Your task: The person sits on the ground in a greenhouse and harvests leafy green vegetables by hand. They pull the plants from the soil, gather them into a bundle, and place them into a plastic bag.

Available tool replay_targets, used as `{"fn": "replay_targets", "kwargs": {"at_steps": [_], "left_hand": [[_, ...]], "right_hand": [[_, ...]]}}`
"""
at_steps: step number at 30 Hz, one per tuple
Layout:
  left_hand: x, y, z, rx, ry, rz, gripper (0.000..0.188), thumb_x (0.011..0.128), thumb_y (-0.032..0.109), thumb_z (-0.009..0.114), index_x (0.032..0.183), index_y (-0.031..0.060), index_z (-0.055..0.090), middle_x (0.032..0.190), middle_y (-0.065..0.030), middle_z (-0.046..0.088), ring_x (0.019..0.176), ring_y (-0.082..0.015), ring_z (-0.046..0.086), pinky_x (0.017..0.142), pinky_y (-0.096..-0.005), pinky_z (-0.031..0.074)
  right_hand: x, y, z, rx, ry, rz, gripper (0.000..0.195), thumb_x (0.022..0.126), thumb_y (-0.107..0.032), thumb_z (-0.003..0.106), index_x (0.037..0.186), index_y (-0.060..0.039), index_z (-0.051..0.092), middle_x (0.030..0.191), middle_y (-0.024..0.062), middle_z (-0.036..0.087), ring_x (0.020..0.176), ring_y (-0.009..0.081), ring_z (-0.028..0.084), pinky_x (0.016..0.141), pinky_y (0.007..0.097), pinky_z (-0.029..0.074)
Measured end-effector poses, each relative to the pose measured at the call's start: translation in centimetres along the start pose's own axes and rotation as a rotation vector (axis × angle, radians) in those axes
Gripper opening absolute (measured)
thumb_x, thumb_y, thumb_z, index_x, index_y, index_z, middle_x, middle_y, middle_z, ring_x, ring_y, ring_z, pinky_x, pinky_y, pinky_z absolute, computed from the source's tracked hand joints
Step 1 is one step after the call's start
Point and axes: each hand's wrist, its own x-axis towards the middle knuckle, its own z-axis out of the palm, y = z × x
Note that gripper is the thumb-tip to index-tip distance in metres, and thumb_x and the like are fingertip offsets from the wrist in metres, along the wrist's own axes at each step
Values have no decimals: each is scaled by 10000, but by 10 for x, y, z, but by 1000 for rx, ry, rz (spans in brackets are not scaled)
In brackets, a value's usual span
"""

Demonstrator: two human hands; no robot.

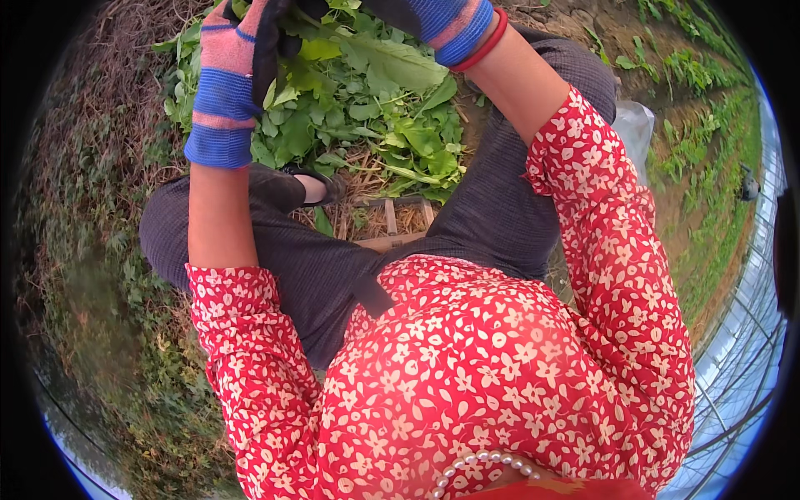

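Observation:
My left hand (247,47), in a pink-and-blue striped knit glove with a dark palm, is at the top edge of the view. Green leaf shows between its fingers, and a stalk of leafy greens (400,62) runs out from beside it. My right hand (400,14) wears a matching glove and is mostly cut off by the top edge, so its fingers and anything in them are hidden. Beneath both hands lies a heap of cut leafy greens (350,119), spread between my legs over dry straw (359,164).
A slatted wooden frame (390,215) lies between my thighs. Dry vines and weeds (94,156) cover the left side. Beyond my right leg are a clear plastic bag (634,134) and rows of green plants (700,72). Greenhouse film (737,356) on a frame curves along the right.

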Motion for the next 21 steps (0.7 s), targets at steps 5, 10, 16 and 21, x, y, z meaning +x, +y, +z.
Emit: {"fn": "replay_targets", "kwargs": {"at_steps": [5,10,16,21], "left_hand": [[7,5,5,-142,-48,53,202,869,132,523,1005,5,600,844,-39,639,712,-103,594,639,-233,494],[16,10,-5,72,-10,179,189,846,82,559,1007,-9,596,830,-57,642,694,-107,597,622,-233,495],[15,33,-5,99,-78,246,247,869,219,500,922,-7,584,749,-77,620,622,-117,560,585,-237,462],[5,50,-34,145,39,431,317,887,286,466,994,9,577,882,-42,597,776,-103,540,634,-237,438]], "right_hand": [[9,6,7,-26,100,-164,218,775,-93,556,946,37,598,694,67,600,583,88,532,527,211,427],[13,-11,8,-145,114,-194,192,761,-87,538,881,42,615,647,49,586,541,81,523,482,220,424],[28,10,-28,71,254,-48,181,758,-86,551,870,37,623,680,37,600,565,87,527,512,219,416],[21,-4,-61,134,219,-3,175,768,-88,592,896,24,633,727,30,621,627,75,534,575,204,418]]}}
